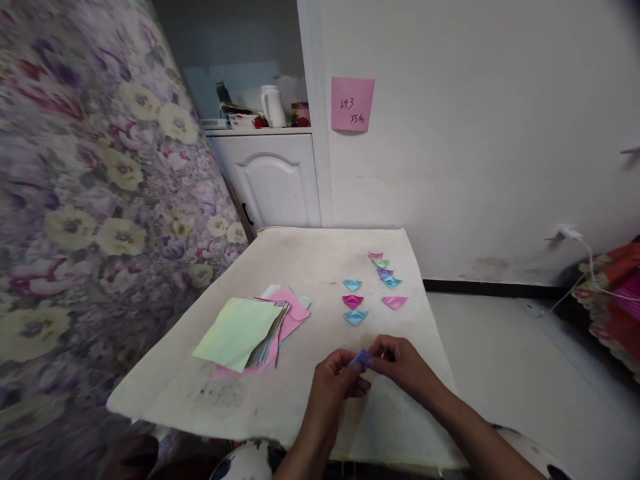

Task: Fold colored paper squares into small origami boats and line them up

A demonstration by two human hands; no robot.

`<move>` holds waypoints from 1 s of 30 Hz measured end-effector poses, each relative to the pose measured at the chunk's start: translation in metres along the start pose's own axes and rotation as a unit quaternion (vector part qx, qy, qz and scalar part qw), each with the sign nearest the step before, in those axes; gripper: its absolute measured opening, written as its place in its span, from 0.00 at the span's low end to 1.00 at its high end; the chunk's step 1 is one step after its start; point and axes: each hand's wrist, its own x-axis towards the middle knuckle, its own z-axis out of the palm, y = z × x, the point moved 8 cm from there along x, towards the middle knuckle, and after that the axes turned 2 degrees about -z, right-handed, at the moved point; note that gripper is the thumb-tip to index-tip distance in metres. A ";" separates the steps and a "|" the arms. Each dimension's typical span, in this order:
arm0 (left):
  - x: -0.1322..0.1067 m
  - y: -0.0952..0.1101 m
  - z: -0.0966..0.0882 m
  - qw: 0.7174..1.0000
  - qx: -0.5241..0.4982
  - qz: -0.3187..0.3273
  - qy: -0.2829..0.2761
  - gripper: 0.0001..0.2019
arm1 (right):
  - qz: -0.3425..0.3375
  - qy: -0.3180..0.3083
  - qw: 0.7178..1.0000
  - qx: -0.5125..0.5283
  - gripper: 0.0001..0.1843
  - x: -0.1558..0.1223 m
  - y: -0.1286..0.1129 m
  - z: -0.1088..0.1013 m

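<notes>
Both my hands meet over the near part of a white table (300, 267). My left hand (336, 380) and my right hand (400, 363) pinch a small folded purple paper piece (361, 359) between their fingertips. Beyond them lie several small folded paper boats: a blue one (355, 317), a pink one (353, 301), another blue one (353, 285), a pink one (395, 302), and a row of small ones (384, 268) farther back. A stack of coloured paper sheets (250, 330), light green on top, lies to the left of my hands.
A floral patterned cloth (90, 200) fills the left side. A pink note (352, 104) is stuck on the white wall. A white cabinet (273, 177) with a jug (273, 105) on top stands behind the table. A charger and cable (575, 235) hang at the right wall.
</notes>
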 end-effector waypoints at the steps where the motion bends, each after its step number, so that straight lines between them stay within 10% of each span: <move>1: 0.000 0.000 -0.001 1.000 0.002 0.003 0.000 0.09 | 0.006 -0.005 1.000 0.015 0.07 0.000 0.003 0.001; 30: -0.007 0.016 -0.002 0.999 -0.014 0.045 0.003 0.19 | 0.011 -0.016 0.984 0.179 0.15 -0.002 0.000 0.004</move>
